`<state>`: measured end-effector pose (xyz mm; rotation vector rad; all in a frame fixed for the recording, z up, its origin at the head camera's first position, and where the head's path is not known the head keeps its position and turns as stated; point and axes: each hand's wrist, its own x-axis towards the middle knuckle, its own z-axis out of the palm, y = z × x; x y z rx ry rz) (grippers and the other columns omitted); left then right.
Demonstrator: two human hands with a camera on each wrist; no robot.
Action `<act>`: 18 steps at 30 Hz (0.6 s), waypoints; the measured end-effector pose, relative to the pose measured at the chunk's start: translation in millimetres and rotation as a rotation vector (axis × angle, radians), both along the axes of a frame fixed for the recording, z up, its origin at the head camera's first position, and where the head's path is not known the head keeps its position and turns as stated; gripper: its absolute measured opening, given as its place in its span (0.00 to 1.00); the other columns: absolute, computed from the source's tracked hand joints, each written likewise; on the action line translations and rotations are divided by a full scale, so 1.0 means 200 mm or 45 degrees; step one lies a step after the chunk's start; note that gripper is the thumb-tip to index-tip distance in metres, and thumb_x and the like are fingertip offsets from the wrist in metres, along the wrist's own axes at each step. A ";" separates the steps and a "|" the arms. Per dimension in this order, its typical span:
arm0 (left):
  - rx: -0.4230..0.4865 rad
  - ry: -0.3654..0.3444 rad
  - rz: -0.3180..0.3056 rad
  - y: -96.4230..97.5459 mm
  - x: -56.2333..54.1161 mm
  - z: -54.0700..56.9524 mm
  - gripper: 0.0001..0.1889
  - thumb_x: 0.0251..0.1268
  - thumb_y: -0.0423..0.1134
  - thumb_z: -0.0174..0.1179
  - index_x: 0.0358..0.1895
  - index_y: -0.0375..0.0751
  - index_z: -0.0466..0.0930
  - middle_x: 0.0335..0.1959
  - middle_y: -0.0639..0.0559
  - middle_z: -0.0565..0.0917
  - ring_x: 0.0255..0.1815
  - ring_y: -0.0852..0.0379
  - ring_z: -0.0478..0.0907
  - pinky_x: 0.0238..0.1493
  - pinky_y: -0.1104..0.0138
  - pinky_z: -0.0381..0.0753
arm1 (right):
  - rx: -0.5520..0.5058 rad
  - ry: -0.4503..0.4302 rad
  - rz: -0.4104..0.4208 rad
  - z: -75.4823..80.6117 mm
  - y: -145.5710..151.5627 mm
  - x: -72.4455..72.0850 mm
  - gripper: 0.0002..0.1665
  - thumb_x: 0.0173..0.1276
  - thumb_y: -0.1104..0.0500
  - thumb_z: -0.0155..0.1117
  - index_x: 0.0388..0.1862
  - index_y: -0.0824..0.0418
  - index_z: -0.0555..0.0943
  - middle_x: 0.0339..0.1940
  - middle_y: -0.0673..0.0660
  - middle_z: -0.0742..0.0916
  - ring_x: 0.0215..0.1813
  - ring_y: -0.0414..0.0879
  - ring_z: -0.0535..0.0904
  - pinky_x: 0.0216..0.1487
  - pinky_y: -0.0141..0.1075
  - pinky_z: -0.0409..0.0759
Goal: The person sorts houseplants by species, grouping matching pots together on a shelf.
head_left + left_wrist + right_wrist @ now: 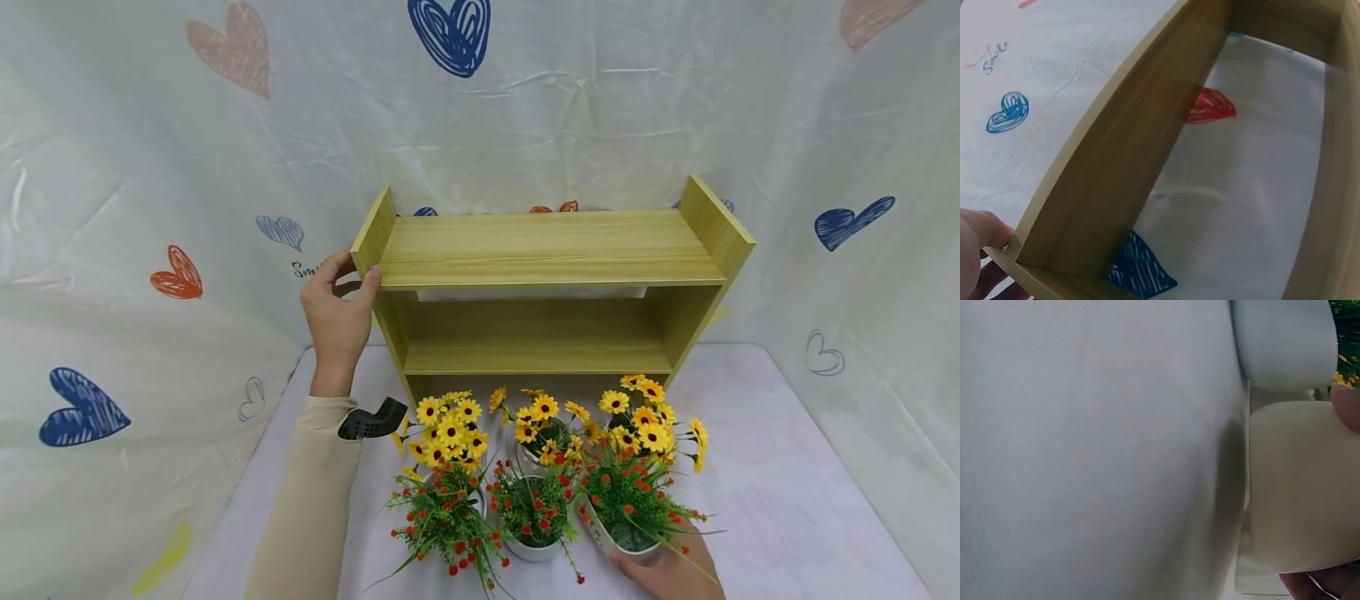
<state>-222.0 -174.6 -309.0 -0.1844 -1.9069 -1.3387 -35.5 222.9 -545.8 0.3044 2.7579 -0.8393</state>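
Nearest, at the lower right, grips a red-flowered plant in its white pot with the right hand, thumb on one side of the pot and fingers on the other. Holds that pot tilted, just beside the middle red-flowered plant; contact between its base and the table impossible to tell. Farther left in the same front row, a third red-flowered plant, long grassy leaves spilling forward. Off to the left, reaches forward with an arm in a beige sleeve, a black device near the wrist. Directly behind the red blooms, a second row: yellow-flowered plants at left, in the middle and at right, blooms dark-centred, partly overlapped by the red row. Beyond them, on the table, a pale wooden shelf, upright, with a top board between two raised side panels and another board below, lowest part partly hidden behind yellow flowers. Pinches the shelf's upper left front corner with the left hand, thumb at the front edge, fingers round the outside. Farthest back, a whitish curtain, wrinkled and printed with hearts: a dark blue heart above the shelf, a red heart on the left, others pink and pale blue.
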 end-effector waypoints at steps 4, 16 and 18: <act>0.008 -0.009 0.002 0.00 0.00 0.00 0.19 0.71 0.29 0.67 0.62 0.28 0.84 0.56 0.34 0.87 0.56 0.43 0.84 0.49 0.77 0.81 | 0.019 -0.010 -0.026 0.05 0.03 0.02 0.67 0.52 0.30 0.82 0.69 0.82 0.71 0.61 0.77 0.82 0.62 0.73 0.80 0.59 0.60 0.82; 0.007 -0.031 0.006 0.01 -0.01 0.00 0.19 0.70 0.29 0.67 0.62 0.29 0.84 0.56 0.37 0.88 0.54 0.47 0.86 0.46 0.78 0.81 | 0.048 0.250 -0.038 0.26 0.08 0.08 0.64 0.43 0.33 0.89 0.64 0.78 0.77 0.55 0.73 0.86 0.59 0.72 0.82 0.56 0.62 0.83; 0.015 -0.031 0.008 0.00 0.00 0.00 0.19 0.70 0.29 0.67 0.63 0.29 0.84 0.56 0.38 0.88 0.54 0.50 0.85 0.46 0.78 0.81 | 0.043 0.324 -0.024 0.28 0.09 0.10 0.63 0.40 0.34 0.91 0.63 0.77 0.78 0.54 0.72 0.87 0.57 0.71 0.83 0.54 0.62 0.84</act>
